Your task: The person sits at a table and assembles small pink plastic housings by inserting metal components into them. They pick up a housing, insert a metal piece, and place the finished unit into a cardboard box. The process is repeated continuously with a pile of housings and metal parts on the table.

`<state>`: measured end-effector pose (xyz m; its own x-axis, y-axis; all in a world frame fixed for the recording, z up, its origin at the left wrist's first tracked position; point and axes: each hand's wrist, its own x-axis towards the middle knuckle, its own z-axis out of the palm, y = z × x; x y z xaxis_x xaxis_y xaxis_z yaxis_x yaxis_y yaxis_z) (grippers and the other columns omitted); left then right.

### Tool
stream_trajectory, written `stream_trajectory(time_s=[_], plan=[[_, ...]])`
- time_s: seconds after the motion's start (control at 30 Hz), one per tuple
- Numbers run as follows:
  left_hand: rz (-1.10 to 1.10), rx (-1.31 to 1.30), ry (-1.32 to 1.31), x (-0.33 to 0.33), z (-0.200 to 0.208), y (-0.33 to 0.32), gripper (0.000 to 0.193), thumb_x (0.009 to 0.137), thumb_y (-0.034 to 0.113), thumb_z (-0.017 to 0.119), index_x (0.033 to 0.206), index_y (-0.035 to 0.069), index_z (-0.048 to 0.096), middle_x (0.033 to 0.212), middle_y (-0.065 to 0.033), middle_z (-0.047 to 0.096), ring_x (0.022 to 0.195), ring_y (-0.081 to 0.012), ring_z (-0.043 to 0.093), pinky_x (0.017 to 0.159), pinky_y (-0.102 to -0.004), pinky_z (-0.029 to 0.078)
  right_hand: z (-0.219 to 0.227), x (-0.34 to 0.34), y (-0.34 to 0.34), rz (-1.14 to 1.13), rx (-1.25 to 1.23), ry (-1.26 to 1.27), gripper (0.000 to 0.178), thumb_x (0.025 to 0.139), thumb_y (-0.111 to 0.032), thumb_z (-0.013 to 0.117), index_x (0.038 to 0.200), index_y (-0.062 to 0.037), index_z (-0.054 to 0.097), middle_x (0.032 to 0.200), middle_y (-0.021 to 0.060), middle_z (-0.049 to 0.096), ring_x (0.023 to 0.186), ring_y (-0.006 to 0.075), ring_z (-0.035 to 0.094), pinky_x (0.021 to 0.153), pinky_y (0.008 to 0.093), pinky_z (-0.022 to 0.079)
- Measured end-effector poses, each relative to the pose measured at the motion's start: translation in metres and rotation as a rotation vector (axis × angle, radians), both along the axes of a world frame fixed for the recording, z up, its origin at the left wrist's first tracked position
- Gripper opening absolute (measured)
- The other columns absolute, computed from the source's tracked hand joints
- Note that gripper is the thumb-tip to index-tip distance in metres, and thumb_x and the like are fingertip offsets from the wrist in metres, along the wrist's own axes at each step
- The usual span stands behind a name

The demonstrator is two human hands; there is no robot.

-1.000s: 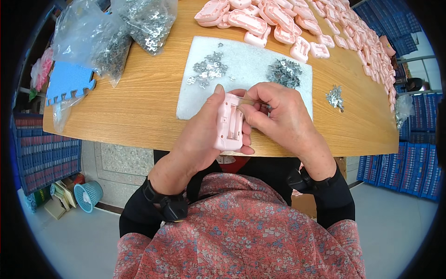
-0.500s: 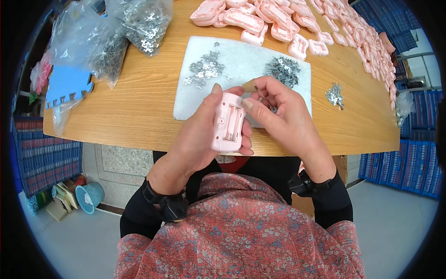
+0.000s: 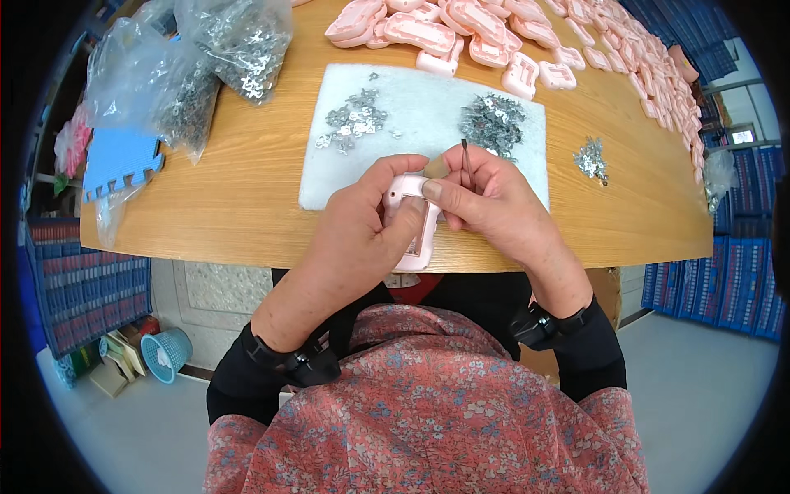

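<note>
Just over the table's near edge, my left hand [image 3: 358, 226] is closed round a pink plastic battery housing [image 3: 430, 230]. Its thumb presses into the upper part of the long battery slot and hides much of it. My right hand [image 3: 506, 210] has its thumb on the housing's upper right corner. Between its curled fingers it also keeps a thin dark metal tool [image 3: 466, 159], tip pointing up and away; its lower end is hidden. A tan covering [image 3: 436, 168] shows at the right index fingertip. Whether a small metal piece sits under the fingers, I cannot tell.
Behind my hands lies a white foam sheet [image 3: 420, 107] with two heaps of small metal contacts [image 3: 492, 122]. Another small heap [image 3: 591, 160] is on the wood at right. Pink housings [image 3: 420, 34] pile up at the back. Clear bags [image 3: 239, 45] of metal parts stand at left.
My left thumb has moved from the housing's left side onto its battery slot. The right hand's dark tool now points upward, and its thumb rests on the corner.
</note>
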<state>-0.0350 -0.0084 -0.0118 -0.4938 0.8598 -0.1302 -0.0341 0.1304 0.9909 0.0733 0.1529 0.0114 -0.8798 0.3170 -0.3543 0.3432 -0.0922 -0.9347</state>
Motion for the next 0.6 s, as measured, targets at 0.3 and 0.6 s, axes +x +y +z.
stream_trajectory(time_s=[0.3,0.6], plan=[[-0.075,-0.046,0.265,0.004,0.002,0.004,0.031,0.095,0.007,0.051,0.126,0.003,0.053,0.089,-0.0022,0.061,0.072,-0.0071,0.057,0.065,-0.0234,0.048,0.003,0.009,-0.007,-0.044,0.135,0.072,0.028,0.094,-0.018,0.068,0.109,-0.0003,0.052,0.078,-0.0002,0.060,0.070,0.0038,0.054,0.061,0.0202,0.045],[-0.194,0.246,-1.184,-0.008,-0.008,0.000,0.034,0.100,0.024,0.043,0.127,0.005,0.050,0.089,-0.0063,0.057,0.060,-0.0099,0.045,0.044,-0.0211,0.033,-0.006,0.022,-0.002,0.002,0.120,0.247,0.031,0.093,-0.010,0.068,0.121,-0.0003,0.057,0.084,-0.0049,0.055,0.070,0.0013,0.049,0.062,0.0178,0.041]])
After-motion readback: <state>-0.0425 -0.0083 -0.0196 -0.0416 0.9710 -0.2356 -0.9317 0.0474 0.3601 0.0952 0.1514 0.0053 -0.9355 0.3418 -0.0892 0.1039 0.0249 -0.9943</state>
